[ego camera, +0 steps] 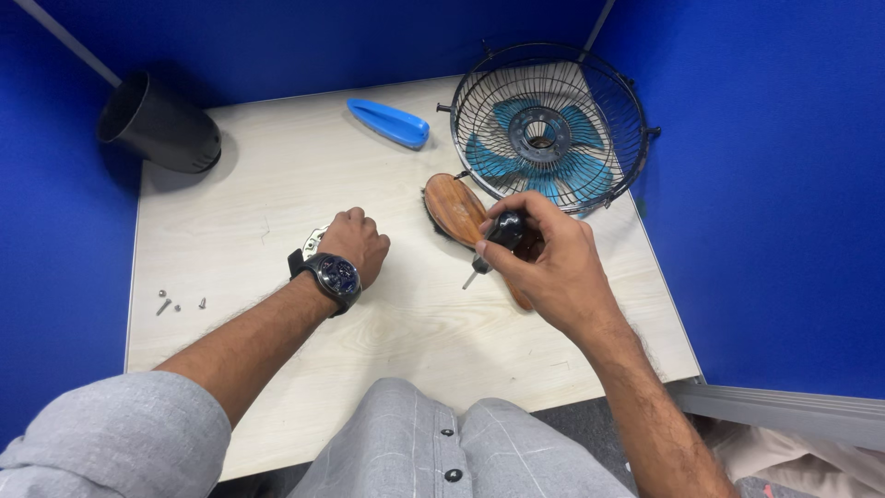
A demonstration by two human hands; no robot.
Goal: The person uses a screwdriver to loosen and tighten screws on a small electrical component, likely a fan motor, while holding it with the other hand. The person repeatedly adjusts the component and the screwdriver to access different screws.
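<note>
Between the right hand (553, 267) fingers sits a short screwdriver (498, 238), its glossy black handle pinched tight and its thin metal shaft slanting down-left toward the pale wood-grain desk (277, 175). Just left, the left hand (355, 244) is a closed fist, what it holds hidden. Behind the right-hand grip lies a varnished wooden brush (454, 207), then a black wire fan guard (551, 124) with blue blades. Small screws (166, 302) lie far left.

Bright, even overhead lighting. Soft short shadows under the left hand (358, 242), right hand (550, 267) and black cylinder (159, 123) at far left. Sharp focus throughout; no glare; wide-angle stretching at near edges.
</note>
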